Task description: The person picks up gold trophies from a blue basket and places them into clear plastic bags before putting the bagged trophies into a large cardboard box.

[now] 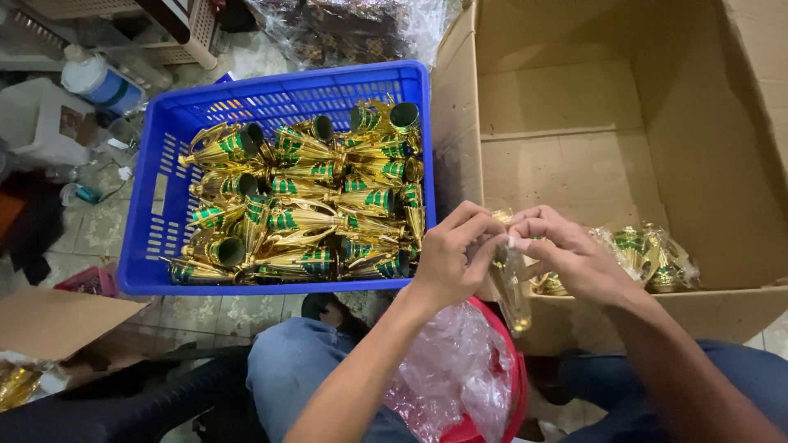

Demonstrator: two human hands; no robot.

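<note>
Tiled floor, blue crate (156, 197) of gold cones, cardboard box (591, 148), left hand (451, 254) and right hand (566, 254) grip bagged cone (513, 287)

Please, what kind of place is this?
Probably a small packing workshop, perhaps at home. A blue plastic crate holds many gold and green cones, bagged ones lie in a large cardboard box, and both hands hold one in clear wrap.

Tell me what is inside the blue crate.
The blue crate holds a heap of gold cone-shaped pieces with green bands, lying on their sides, some showing dark open ends. The heap covers the crate's floor, so anything beneath is hidden.
</note>
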